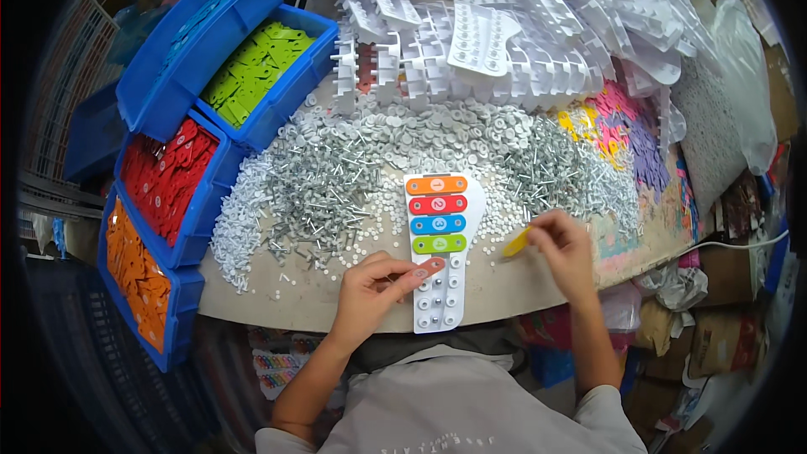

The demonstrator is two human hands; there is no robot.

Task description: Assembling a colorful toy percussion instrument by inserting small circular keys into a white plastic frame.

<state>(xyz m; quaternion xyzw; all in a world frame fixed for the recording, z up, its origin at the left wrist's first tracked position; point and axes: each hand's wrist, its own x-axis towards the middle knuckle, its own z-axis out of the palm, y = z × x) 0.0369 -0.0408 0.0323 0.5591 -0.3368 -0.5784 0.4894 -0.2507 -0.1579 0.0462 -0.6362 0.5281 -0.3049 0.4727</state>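
Observation:
A white plastic toy xylophone base (437, 307) lies upright in front of me at the table's near edge. On its far part sit an orange bar (436, 186), a red bar (438, 204), a blue bar (438, 224) and a green bar (439, 244). The near part shows bare round posts. My left hand (370, 290) pinches a pinkish bar (430, 267), held tilted just below the green one, over the base. To the right of the base, my right hand (563, 250) is closed on a yellow bar (517, 244), apart from the base.
Blue bins (192, 282) at left hold orange, red, green and blue bars. Piles of screws (324, 202) and white washers (458, 130) cover the table's middle. White bases (538, 59) are stacked behind. Pink, yellow and purple bars (643, 151) lie far right, near a clear bag (714, 109).

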